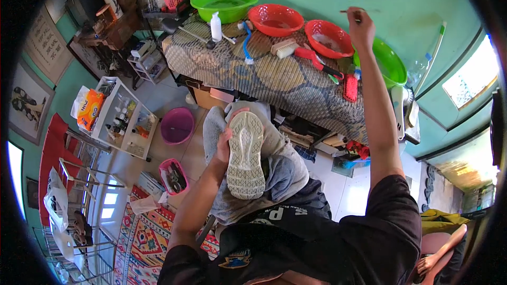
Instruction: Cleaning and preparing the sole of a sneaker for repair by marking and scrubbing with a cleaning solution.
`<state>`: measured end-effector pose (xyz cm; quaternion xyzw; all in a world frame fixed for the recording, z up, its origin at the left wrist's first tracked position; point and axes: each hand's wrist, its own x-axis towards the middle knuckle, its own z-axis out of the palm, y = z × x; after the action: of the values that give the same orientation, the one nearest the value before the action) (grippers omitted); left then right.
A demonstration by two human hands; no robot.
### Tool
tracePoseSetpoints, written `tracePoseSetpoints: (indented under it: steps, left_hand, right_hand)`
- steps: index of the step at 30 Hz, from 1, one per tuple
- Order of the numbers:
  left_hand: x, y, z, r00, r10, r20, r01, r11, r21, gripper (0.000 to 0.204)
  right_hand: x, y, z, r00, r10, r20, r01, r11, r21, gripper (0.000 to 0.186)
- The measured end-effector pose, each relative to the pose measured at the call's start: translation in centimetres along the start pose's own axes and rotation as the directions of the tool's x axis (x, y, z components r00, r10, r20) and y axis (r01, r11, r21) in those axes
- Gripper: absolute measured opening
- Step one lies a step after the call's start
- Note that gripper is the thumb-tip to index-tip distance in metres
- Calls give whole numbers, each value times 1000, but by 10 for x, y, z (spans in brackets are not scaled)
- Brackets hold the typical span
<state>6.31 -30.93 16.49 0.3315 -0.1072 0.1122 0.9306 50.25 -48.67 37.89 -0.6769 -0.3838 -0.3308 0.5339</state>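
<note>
A light grey shoe (245, 155) rests on my lap with its patterned sole turned up. My left hand (224, 142) grips it along its left side near the top. Raised over the table at the right, my right hand (362, 27) is closed on a thin dark stick whose end pokes out to the left; its kind is too small to tell. Beneath that hand stands a red basin (328, 51) with cloudy water. Close by on the table lie a red-and-black-handled brush (315, 59), a red bristly brush (350, 87) and a pale-bristled brush (285, 48).
Along the cloth-covered table (253, 82) stand another red basin (275, 30), green basins (224, 17) (397, 68), a white bottle (216, 27) and a blue brush (247, 47). A purple tub (177, 140), a pink basket (182, 187) and a white cart (119, 121) are to my left.
</note>
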Motion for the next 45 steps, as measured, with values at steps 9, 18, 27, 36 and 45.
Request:
tracePoseSetpoints:
  steps: [9,18,27,36,45]
  left_hand:
    - [-6,28,41,990,110,-90,-107,993,40,94]
    - [-6,11,96,985,157,-68,-160,986,-36,98]
    - [-12,-4,121,981,170,-98,-161,983,91,108]
    - [-19,-25,144,984,161,-73,-137,956,261,113]
    - [-33,-32,152,972,233,29,-224,885,407,114]
  right_hand:
    - [-84,-83,-29,914,383,132,-376,924,-74,28]
    - [-162,-166,-71,847,460,265,-506,850,143,21]
    - [-261,-268,-75,844,300,445,-535,528,659,24]
    - [-289,-300,-105,833,391,391,-553,580,598,19]
    - [-299,-291,-114,979,68,194,-98,984,149,10]
